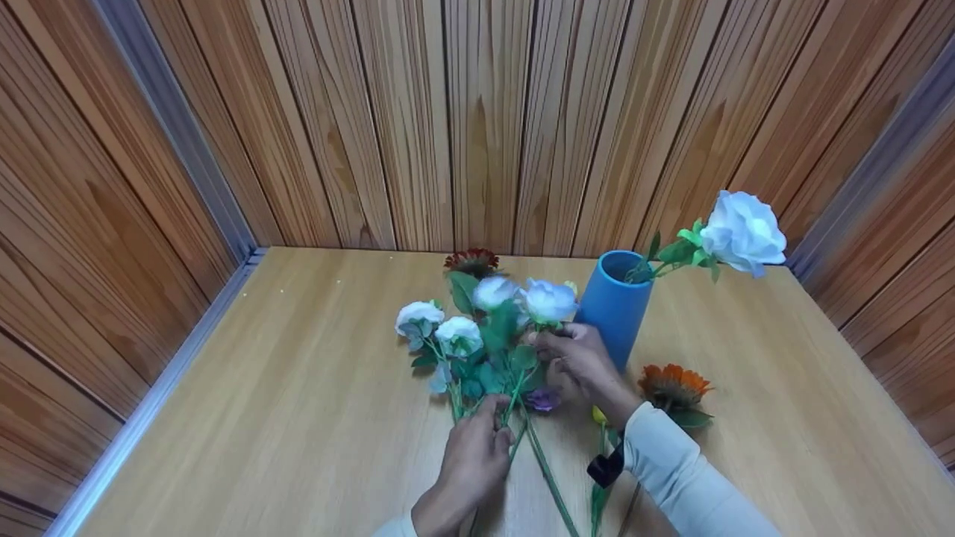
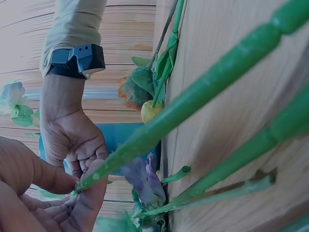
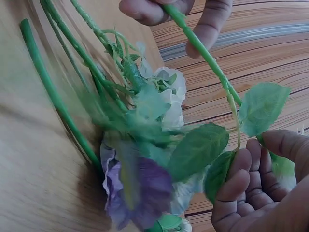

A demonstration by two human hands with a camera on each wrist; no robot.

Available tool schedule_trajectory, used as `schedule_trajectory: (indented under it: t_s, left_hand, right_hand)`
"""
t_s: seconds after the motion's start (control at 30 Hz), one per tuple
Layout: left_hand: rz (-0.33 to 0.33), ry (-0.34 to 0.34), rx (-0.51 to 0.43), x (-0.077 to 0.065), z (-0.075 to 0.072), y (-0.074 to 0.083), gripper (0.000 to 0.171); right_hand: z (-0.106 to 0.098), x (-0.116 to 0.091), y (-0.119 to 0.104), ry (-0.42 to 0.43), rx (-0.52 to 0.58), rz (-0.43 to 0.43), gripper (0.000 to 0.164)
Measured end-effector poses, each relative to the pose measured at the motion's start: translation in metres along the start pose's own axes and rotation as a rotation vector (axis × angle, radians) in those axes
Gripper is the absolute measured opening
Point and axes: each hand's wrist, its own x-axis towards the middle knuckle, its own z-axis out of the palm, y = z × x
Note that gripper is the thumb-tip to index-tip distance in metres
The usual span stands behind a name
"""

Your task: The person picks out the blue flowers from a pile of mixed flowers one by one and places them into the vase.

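Observation:
A white artificial rose is held by its green stem between both hands. Lower down the stem, my left hand pinches it between thumb and fingers. My right hand grips the same stem up near the bloom, beside its green leaves. Other white roses lie on the table just left of the hands. Under the held stem, close to both hands, is a purple flower. A blue vase stands behind the right hand with one large pale rose leaning out to the right.
An orange flower lies right of the right forearm, with a yellow bud near the wrist. A dark red flower lies at the table's back edge. Loose stems reach toward the front. Wood-panelled walls enclose the table.

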Motion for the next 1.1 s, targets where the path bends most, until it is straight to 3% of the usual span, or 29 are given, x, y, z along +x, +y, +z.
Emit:
schedule_trajectory:
  t_s: [0.17,0.3,0.6,0.8,1.0,1.1]
  left_hand:
    - [-0.08,-0.051,-0.031,0.002,-0.001,0.003,0.037]
    - [-0.104,-0.064,-0.044,0.002,-0.001,0.003,0.037]
    - [-0.075,-0.058,-0.052,0.001,-0.003,0.007,0.037]
    - [-0.098,-0.075,-0.094,0.0,-0.004,0.012,0.037]
    - [0.0,-0.007,-0.088,-0.003,-0.003,0.014,0.036]
    - [0.0,-0.005,-0.103,-0.003,-0.004,0.016,0.036]
  right_hand:
    - [-0.001,-0.001,-0.004,-0.004,-0.061,0.011,0.034]
    - [-0.002,-0.003,-0.006,-0.018,-0.07,0.008,0.036]
    - [-0.002,-0.007,-0.013,-0.024,-0.039,-0.006,0.031]
    - [-0.001,-0.01,-0.019,-0.013,-0.06,-0.046,0.028]
    - [0.0,-0.013,-0.024,0.007,-0.061,-0.088,0.027]
    - [-0.001,-0.015,-0.027,0.007,-0.072,-0.105,0.028]
